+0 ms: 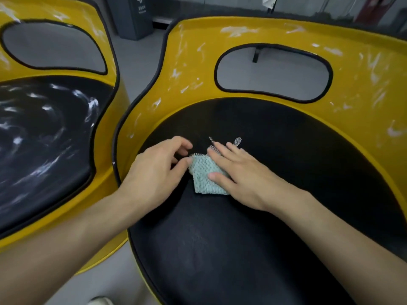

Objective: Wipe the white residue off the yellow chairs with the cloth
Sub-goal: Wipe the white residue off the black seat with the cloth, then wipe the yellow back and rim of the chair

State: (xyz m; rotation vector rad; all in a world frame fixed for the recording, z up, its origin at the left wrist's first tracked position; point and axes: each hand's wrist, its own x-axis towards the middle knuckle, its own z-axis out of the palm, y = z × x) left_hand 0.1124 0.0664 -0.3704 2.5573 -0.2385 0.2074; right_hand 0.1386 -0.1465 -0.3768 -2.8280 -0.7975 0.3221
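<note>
two hands at a cloth on the right chair's seat

far left, left yellow chair [103, 172], white residue [92, 104] smeared thick over its dark seat (streaks up the yellow back too); behind the gap between the chairs, a grey bin [136, 16]; then left hand [152, 172], fingers curled, thumb tip touching the left corner of the pale green cloth [204, 177], pinch or mere touch impossible to tell; cloth folded small, lying on the black seat [220, 238] of the right yellow chair [198, 62]; right hand [240, 172] flat on the cloth's right part, fingers straight and slightly apart, thumb across its near edge; white flecks all over that chair's yellow back, around the oval cut-out.
</note>
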